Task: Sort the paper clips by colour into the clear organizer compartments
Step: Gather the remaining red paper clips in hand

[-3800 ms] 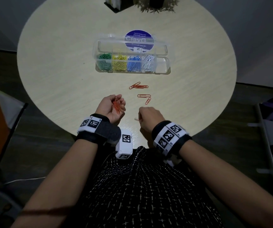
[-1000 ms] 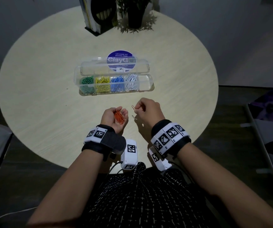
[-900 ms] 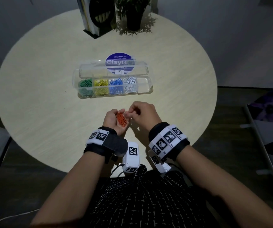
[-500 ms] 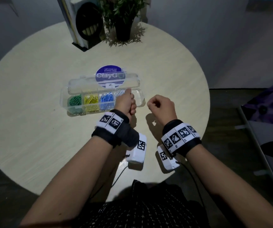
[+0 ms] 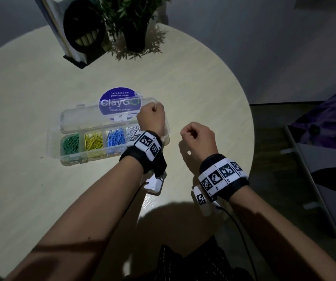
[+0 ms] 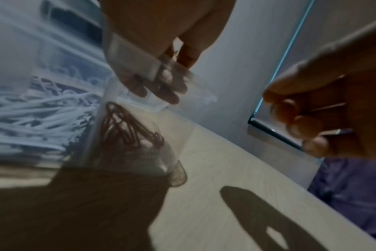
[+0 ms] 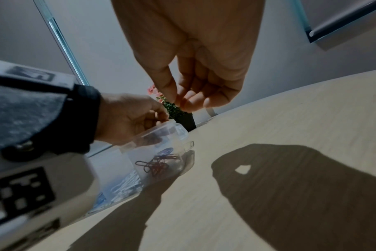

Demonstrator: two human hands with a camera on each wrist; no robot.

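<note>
From the head view, the clear organizer [image 5: 94,138] sits near the middle of the round surface [image 5: 31,98], lid open; green, yellow, blue and white clips each fill their own box, so most sorting looks done; the left hand [image 5: 152,118] is over the box at the right end and hides it, fingers curled in; the right hand [image 5: 197,136] hangs just beside the organizer, fingers curled too.

From the left wrist view, the red paper clips [image 6: 129,129] already lie in that end box, next to the white clips [image 6: 32,115]; the left fingers [image 6: 161,88] show blurred through the clear plastic, and I cannot tell if they hold more.

From the right wrist view, the right fingers [image 7: 195,96] touch at the tips and look empty; no loose clips show on the surface, so I think little is left.
</note>
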